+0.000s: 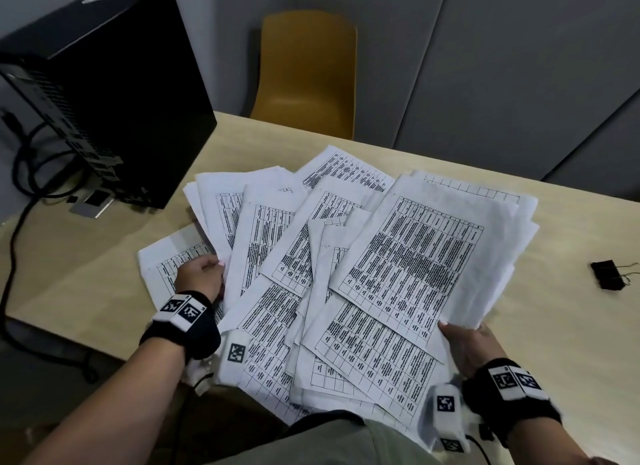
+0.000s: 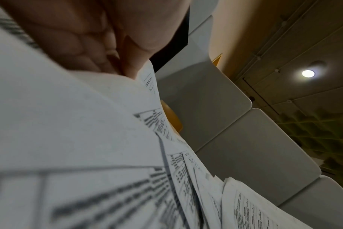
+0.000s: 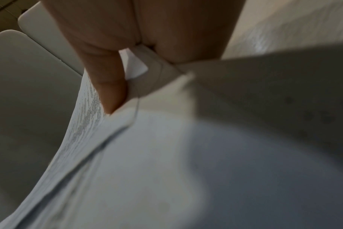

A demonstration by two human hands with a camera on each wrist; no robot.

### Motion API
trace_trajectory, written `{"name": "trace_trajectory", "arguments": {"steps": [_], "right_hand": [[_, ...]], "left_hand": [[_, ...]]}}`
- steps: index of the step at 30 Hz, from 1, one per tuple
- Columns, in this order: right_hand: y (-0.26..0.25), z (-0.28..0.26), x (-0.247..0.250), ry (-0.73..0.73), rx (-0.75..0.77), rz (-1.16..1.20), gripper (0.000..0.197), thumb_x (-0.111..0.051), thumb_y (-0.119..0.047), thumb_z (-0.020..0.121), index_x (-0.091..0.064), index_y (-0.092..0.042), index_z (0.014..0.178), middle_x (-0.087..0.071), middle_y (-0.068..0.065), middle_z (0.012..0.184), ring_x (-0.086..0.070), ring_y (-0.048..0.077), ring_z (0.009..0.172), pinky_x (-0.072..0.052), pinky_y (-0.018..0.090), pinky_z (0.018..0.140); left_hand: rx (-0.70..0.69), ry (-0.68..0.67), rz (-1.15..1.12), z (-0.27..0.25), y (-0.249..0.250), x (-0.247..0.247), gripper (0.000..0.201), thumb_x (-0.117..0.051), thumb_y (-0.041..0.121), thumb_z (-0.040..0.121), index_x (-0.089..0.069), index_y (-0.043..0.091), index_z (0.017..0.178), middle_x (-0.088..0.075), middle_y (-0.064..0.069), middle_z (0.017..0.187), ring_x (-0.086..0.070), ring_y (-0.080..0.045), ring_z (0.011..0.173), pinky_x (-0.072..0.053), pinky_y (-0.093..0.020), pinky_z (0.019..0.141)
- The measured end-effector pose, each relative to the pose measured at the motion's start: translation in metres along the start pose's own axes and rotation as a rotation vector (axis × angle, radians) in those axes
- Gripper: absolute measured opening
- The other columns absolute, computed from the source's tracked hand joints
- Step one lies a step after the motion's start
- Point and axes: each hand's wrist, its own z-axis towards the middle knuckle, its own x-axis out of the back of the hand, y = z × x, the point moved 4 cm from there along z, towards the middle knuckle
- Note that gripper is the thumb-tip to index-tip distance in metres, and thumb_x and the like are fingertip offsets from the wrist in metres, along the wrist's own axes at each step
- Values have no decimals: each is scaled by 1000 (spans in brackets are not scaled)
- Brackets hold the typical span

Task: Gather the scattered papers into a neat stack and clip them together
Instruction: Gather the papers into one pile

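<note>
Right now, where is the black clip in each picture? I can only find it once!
Head view: the black clip lies alone on the table, far right, apart from the papers.
Left wrist view: not in it.
Right wrist view: not in it.
Shared landmark: the printed papers, lower half of the left wrist view and bottom left of the right wrist view.

head: dim, even light, soft overall, bent lines at frame edges | left wrist: ceiling lamp [image 2: 308,73] glows upper right, papers [image 2: 78,139] blurred lower left | right wrist: dim, heavy blur lower right, shadowed
</note>
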Motion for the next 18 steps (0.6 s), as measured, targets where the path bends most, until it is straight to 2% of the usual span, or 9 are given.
{"name": "trace_trajectory", "arguments": {"steps": [2, 3, 4, 6, 9, 11, 14, 16, 18], "right_hand": [[1, 2, 1, -3, -6, -12, 25, -56, 6, 84, -47, 1, 107, -58, 16, 79, -56, 30, 73, -46, 38, 70], [1, 3, 2, -6, -5, -20, 21, -56, 6, 84, -48, 1, 103, -58, 17, 79, -56, 30, 72, -46, 36, 68], [0, 2, 1, -11, -3, -23, 18, -55, 6, 84, -49, 1, 100, -58, 17, 78, -56, 30, 71, -45, 34, 65], [0, 4, 2, -4, -1, -28, 19, -55, 6, 84, -48, 1, 101, -58, 17, 77, -55, 29, 70, -44, 32, 62], [3, 9, 4, -2, 3, -17, 25, -57, 5, 83, -48, 0, 106, -60, 18, 78, -57, 30, 72, -46, 33, 65], [4, 10, 4, 7, 12, -14, 25, -57, 5, 83, -50, 0, 106, -60, 17, 77, -57, 30, 71, -46, 33, 65], [4, 10, 4, 18, 23, -13, 21, -58, 6, 82, -53, -1, 101, -65, 14, 63, -62, 28, 56, -49, 33, 61], [4, 9, 4, 26, 25, -18, 18, -58, 5, 82, -55, 0, 98, -66, 6, 49, -63, 25, 45, -51, 30, 54], [4, 9, 5, 28, 27, -19, 22, -59, 4, 82, -53, 0, 103, -65, 2, 45, -62, 25, 46, -49, 29, 53]], "left_hand": [[37, -57, -9, 2, -3, 4, 6, -62, 3, 82, -64, 5, 76, -60, 0, 41, -57, -13, 38, -52, -19, 51], [60, -101, -8, 2, -5, 5, 14, -62, 2, 83, -61, 6, 69, -53, 3, 32, -48, -7, 28, -45, -14, 39], [93, -146, -15, 0, -6, 6, 21, -62, 1, 83, -58, 8, 64, -51, 3, 29, -43, -6, 24, -40, -12, 34], [148, -234, -31, -1, -8, 8, 26, -62, 2, 83, -52, 7, 60, -52, 0, 30, -42, -8, 24, -38, -11, 33], [207, -311, -50, -2, -12, 14, 31, -65, 9, 84, -46, 9, 59, -53, -1, 34, -46, -13, 31, -37, -11, 32], [225, -323, -154, -6, -12, 14, 31, -62, 13, 87, -44, 11, 61, -57, -2, 45, -53, -11, 35, -46, -16, 36], [231, -223, -366, -15, -8, 12, 22, -49, 9, 94, -47, 14, 73, -60, -8, 73, -64, -11, 45, -54, -25, 42], [208, -141, -374, -16, -7, 9, 17, -43, -2, 93, -51, 11, 85, -59, -11, 75, -61, -8, 38, -51, -21, 38], [154, -93, -272, -17, -5, 10, 25, -42, -9, 87, -55, 8, 99, -58, -12, 71, -59, -16, 40, -48, -19, 36]]}}
